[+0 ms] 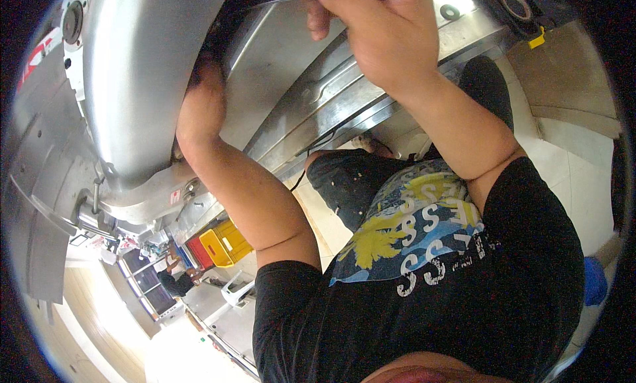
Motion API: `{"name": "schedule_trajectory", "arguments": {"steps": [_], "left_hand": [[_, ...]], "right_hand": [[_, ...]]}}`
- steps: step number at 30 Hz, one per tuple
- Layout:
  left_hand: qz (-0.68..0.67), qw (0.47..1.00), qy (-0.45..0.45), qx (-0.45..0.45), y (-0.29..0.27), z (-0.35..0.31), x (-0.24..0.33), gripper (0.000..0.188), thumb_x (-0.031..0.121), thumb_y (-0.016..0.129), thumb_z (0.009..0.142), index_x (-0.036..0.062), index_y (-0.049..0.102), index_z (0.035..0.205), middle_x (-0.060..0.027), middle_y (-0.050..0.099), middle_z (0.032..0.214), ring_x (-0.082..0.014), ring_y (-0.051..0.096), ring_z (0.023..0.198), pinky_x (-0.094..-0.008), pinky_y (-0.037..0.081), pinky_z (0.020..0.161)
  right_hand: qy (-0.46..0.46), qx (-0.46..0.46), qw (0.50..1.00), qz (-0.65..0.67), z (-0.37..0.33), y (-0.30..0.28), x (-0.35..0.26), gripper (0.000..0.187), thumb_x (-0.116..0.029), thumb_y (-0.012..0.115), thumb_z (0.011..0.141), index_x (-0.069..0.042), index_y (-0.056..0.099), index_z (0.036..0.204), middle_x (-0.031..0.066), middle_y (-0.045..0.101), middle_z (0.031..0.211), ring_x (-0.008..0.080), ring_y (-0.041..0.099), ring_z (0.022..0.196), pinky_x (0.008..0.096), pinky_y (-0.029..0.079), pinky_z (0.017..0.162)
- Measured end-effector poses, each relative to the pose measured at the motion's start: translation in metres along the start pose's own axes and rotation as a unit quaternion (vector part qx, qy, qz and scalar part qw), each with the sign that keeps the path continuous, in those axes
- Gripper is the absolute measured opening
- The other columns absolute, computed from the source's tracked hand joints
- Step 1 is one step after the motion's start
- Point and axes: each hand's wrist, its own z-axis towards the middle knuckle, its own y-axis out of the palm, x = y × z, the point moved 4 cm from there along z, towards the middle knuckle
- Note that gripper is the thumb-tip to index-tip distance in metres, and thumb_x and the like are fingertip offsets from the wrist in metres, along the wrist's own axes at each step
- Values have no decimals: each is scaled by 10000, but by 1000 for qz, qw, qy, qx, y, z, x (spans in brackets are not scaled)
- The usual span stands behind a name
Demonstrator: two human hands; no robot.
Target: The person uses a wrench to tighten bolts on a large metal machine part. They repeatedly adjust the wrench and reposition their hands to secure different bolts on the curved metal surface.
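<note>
My left hand (211, 75) reaches into a dark gap behind a large, curved silver metal housing (142, 71). Its fingers are lost in shadow, so what they touch is hidden. At the top edge, my right hand (394, 42) is closed with its fingers curled, in front of a smooth metal panel (271, 58). The frame cuts off part of that hand, and anything in its fingers cannot be made out. Below the panel runs a long, stepped metal ledge (331, 95).
A thin black cable (321, 143) hangs beside the ledge. At upper right is a dark fitting with a yellow piece (537, 38). Further off are a yellow crate (225, 244), a red crate (198, 252), a white plastic chair (237, 289) and another person (175, 281).
</note>
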Motion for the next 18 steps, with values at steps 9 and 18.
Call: {"name": "schedule_trajectory", "arguments": {"steps": [9, 18], "left_hand": [[-1, 1000, -1, 0, -2, 1, 1, 449, 354, 389, 1048, 41, 679, 1187, -277, 662, 1168, -460, 637, 1108, -552, 483, 975], [-3, 1000, -5, 1, -3, -1, 2, 451, 355, 385, 1049, 42, 683, 1178, -277, 668, 1154, -459, 645, 1096, -555, 489, 967]], "right_hand": [[-11, -17, 1000, 19, 7, -3, 1, 326, 29, 471, 980, 73, 498, 1302, 53, 554, 923, 83, 546, 701, 235, 489, 615], [-27, -28, 999, 16, 11, -3, 4, 308, 40, 466, 970, 77, 530, 1269, 58, 553, 946, 75, 547, 702, 230, 489, 605]]}}
